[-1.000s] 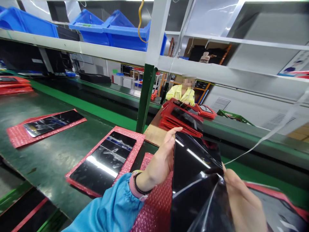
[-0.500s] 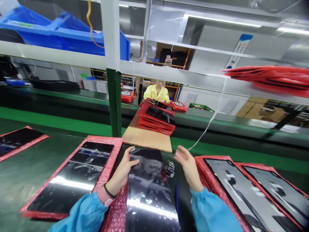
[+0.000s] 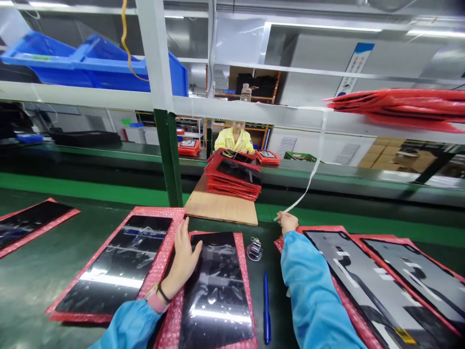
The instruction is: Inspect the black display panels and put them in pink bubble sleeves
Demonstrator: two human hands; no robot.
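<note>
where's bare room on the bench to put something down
The widest bare patch of bench lies between the far-left panel and the next panel. The wooden board is bare in front of its red stack. Crowded: around the left hand, at the middle panel, and right of the right sleeve, where grey panels lie close.

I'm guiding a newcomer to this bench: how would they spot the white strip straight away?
Find the long white shelf beam crossing above the dark green bench. Right of the green post, a narrow white strip hangs from it down to the right hand. Unlike the wavy yellow cord at upper left, it is white and reaches the hand.
</note>
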